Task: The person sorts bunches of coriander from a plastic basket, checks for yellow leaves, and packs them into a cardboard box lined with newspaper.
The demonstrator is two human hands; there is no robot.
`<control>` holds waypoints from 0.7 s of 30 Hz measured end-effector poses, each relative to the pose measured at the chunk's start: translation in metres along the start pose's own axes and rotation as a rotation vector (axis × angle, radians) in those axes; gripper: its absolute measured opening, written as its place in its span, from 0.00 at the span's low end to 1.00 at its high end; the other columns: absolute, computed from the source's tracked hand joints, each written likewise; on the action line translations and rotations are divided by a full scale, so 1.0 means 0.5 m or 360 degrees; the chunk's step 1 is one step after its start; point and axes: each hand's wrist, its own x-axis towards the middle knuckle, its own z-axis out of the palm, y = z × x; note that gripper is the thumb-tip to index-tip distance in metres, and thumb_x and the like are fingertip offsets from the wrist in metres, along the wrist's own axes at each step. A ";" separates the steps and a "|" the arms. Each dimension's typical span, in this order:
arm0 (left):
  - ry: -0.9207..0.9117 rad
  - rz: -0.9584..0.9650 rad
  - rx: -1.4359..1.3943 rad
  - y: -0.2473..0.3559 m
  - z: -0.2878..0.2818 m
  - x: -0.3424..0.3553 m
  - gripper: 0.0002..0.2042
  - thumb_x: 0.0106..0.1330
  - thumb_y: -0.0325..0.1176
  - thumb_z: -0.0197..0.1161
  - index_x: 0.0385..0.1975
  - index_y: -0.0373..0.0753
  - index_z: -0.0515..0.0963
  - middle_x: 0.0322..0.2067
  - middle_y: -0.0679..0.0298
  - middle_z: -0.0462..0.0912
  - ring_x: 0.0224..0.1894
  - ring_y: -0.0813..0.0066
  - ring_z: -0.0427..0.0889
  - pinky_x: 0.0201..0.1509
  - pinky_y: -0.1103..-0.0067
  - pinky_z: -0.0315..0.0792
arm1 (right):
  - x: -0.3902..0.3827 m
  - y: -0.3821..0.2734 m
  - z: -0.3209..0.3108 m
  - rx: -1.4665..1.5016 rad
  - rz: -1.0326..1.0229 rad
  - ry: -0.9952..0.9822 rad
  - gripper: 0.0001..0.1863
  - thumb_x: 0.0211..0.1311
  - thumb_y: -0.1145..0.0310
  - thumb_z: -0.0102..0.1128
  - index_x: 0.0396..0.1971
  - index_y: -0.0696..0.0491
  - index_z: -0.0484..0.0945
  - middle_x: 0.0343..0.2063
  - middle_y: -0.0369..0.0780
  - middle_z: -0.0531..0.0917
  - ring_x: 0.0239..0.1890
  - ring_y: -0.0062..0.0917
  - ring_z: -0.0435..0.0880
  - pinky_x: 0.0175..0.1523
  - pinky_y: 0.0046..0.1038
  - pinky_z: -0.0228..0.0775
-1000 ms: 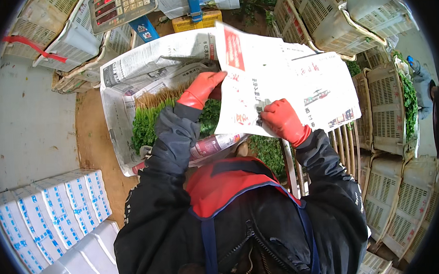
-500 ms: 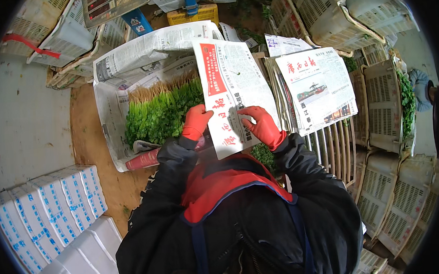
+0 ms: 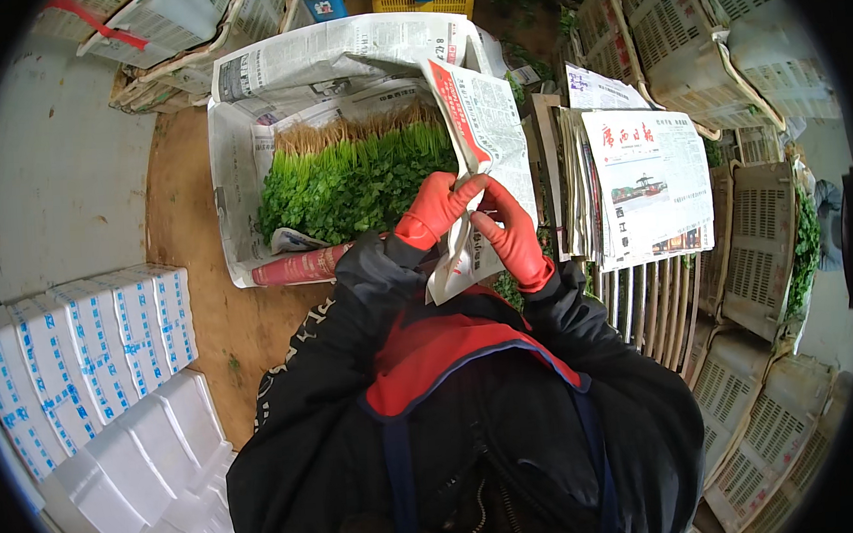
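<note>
Head view: the left hand point(image 3: 430, 213) grips a creased newspaper sheet point(image 3: 498, 118); the right hand point(image 3: 514, 243) touches it, its grip unclear. Greens point(image 3: 345, 192) lie at ten o'clock, stacked newspapers point(image 3: 652, 158) at three.

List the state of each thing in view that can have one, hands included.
Left hand: red-gloved, pinching the loose sheet
Right hand: red-gloved, fingers bent at the sheet, grip unclear
Loose newspaper sheet: creased, partly folded
Leafy greens: laid side by side, roots away from the person, uncovered
Newspaper lining: spread around the greens, open above
Newspaper pile: stacked, unheld
Red apron: worn
</note>
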 end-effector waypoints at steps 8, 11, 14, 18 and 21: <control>0.0086 0.0075 -0.0071 0.039 -0.047 -0.046 0.20 0.68 0.43 0.52 0.35 0.27 0.78 0.25 0.62 0.80 0.30 0.81 0.74 0.37 0.78 0.70 | 0.027 -0.040 0.056 0.0228 0.0033 -0.0030 0.26 0.62 0.68 0.60 0.59 0.60 0.67 0.44 0.43 0.80 0.44 0.21 0.77 0.49 0.24 0.70; 0.0189 -0.0129 -0.0044 0.091 -0.109 -0.089 0.18 0.68 0.41 0.55 0.38 0.28 0.79 0.29 0.65 0.82 0.32 0.81 0.76 0.38 0.81 0.70 | 0.041 -0.061 0.048 0.0045 0.0072 -0.0003 0.17 0.63 0.69 0.59 0.49 0.61 0.76 0.36 0.40 0.83 0.39 0.19 0.78 0.46 0.22 0.70; 0.0504 -0.0096 0.0069 0.124 -0.223 -0.138 0.17 0.67 0.41 0.56 0.36 0.30 0.80 0.30 0.64 0.82 0.32 0.80 0.79 0.37 0.81 0.70 | 0.057 -0.087 0.019 -0.0101 -0.0088 0.0136 0.12 0.63 0.69 0.59 0.43 0.61 0.79 0.28 0.37 0.83 0.32 0.15 0.76 0.38 0.21 0.70; 0.0631 -0.0071 0.0191 0.047 -0.457 -0.192 0.15 0.66 0.39 0.58 0.39 0.31 0.79 0.32 0.61 0.83 0.34 0.75 0.81 0.38 0.79 0.73 | 0.092 -0.112 -0.048 0.0241 0.0106 0.0102 0.12 0.66 0.68 0.53 0.40 0.62 0.78 0.28 0.40 0.83 0.25 0.19 0.80 0.28 0.21 0.71; 0.0535 -0.0278 -0.0114 0.027 -0.539 -0.220 0.16 0.66 0.39 0.58 0.43 0.31 0.76 0.34 0.58 0.83 0.37 0.69 0.83 0.40 0.75 0.77 | 0.132 -0.069 -0.041 0.0334 0.0159 0.0152 0.12 0.65 0.69 0.53 0.41 0.62 0.77 0.28 0.40 0.83 0.22 0.19 0.80 0.23 0.19 0.70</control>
